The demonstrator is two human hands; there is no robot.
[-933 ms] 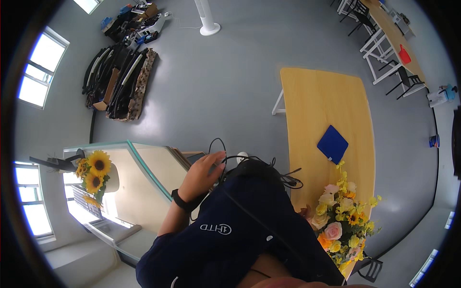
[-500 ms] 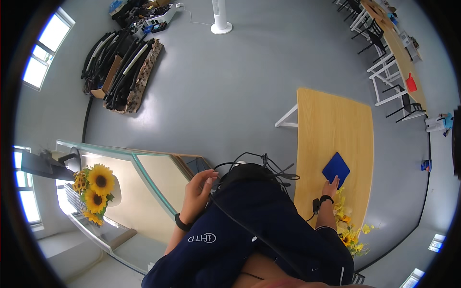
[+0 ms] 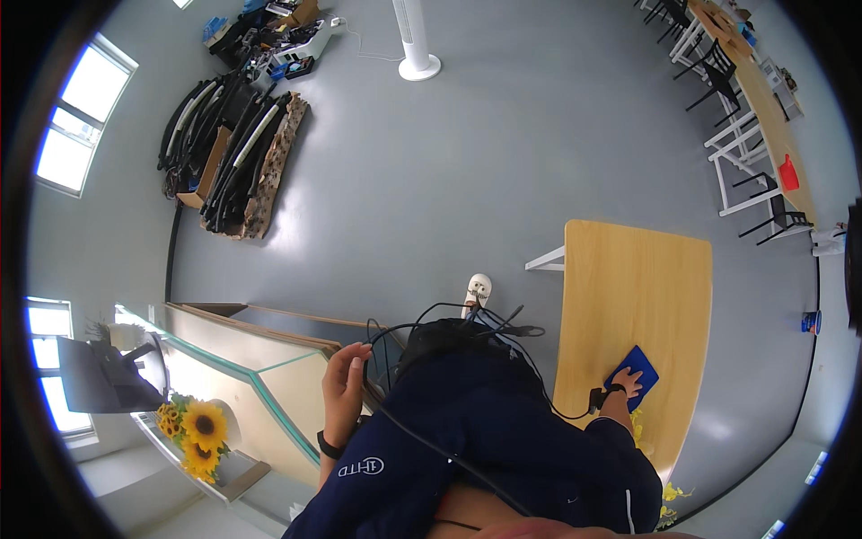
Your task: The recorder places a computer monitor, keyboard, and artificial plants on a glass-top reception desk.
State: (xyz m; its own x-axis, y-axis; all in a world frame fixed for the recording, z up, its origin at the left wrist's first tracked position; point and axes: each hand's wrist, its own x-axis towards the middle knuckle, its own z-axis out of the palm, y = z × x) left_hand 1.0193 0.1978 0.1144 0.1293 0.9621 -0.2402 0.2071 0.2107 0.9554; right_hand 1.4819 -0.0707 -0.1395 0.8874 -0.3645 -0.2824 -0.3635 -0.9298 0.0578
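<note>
My right hand [image 3: 627, 384] lies with fingers spread on a folded dark blue cloth [image 3: 639, 361], on the near part of a light wooden table [image 3: 637, 287]. The cloth shows beyond the fingertips and beside the palm. My left hand [image 3: 342, 384] hangs in the air at my left side, its fingers loosely stretched and slightly bent. Near its fingertips runs a black cable [image 3: 449, 310]; I see no grip on it. Each wrist wears a black band, and a small dark box is attached at the right one.
Yellow flowers [image 3: 669, 503] show at the table's near end. To my left stand a glass-edged cream partition [image 3: 260, 395], sunflowers [image 3: 205, 427] and a monitor [image 3: 103, 375]. A white tower fan [image 3: 415, 45] and a pile of black tubes [image 3: 242, 153] stand farther off. My white shoe [image 3: 479, 287] is below.
My right hand has moved from the cloth's near corner onto its middle. The cloth lies closer to me. The whole view has shifted, and my shoe has come into sight.
</note>
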